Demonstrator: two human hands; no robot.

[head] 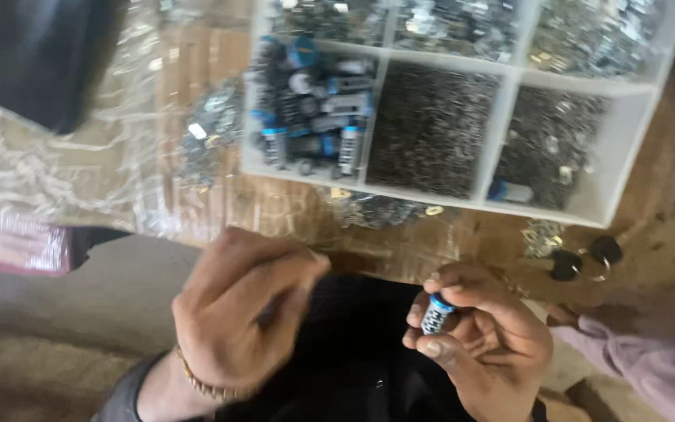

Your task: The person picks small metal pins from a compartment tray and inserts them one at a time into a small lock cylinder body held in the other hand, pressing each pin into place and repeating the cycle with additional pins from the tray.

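My right hand (482,344) is closed around a small cylinder (436,314) with a blue cap and a black-and-white patterned body, held upright at the fingertips. My left hand (244,312) is curled into a loose fist beside it, fingertips pinched together; whether it holds anything is hidden. A thin bracelet circles the left wrist. Both hands hover over a dark cloth (353,359) on my lap, just in front of a white compartment tray (509,74).
The tray holds several blue-capped cylinders (314,109) in one cell and small metal parts in the others. Loose metal pieces (376,209) lie on the brown board beneath. Crinkled clear plastic (48,172), a dark object (37,55) and a lilac sleeve (650,367) sit around.
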